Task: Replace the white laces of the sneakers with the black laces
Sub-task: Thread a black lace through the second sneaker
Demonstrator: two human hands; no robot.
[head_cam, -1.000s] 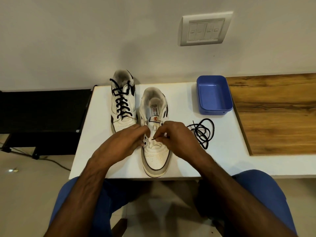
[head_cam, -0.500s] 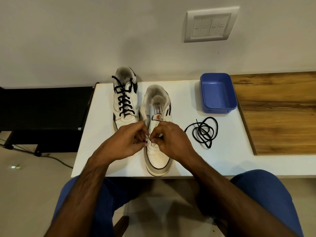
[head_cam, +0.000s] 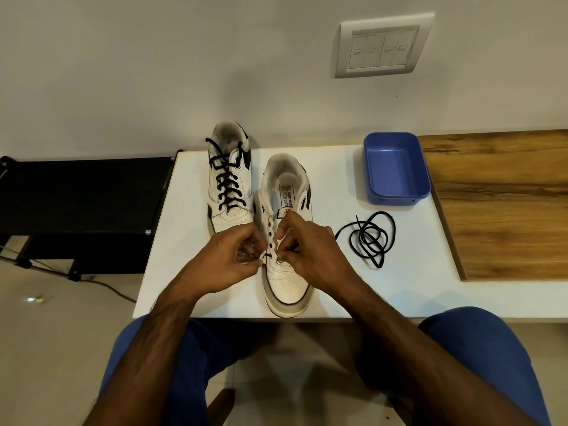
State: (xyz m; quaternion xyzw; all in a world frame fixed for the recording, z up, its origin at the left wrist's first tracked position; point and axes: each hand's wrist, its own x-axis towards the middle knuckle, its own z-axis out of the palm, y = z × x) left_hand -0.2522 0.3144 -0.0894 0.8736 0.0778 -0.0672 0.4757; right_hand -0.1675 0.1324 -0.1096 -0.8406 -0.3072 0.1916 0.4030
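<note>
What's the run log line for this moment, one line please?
step: threading black lace into lowest eyelets | shoe: near sneaker, unlaced | left hand: pinching at eyelet | right hand: pinching lace end | far sneaker: laced black

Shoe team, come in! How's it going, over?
Left hand and right hand both pinching at near sneaker lowest eyelets. Far sneaker laced black. Black lace mostly coiled alongside. Nothing blocking.

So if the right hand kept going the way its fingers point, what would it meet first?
Probably the left hand: the right hand points leftward across the unlaced sneaker at its lowest eyelets, fingertips nearly meeting, though depth is unclear.
</note>
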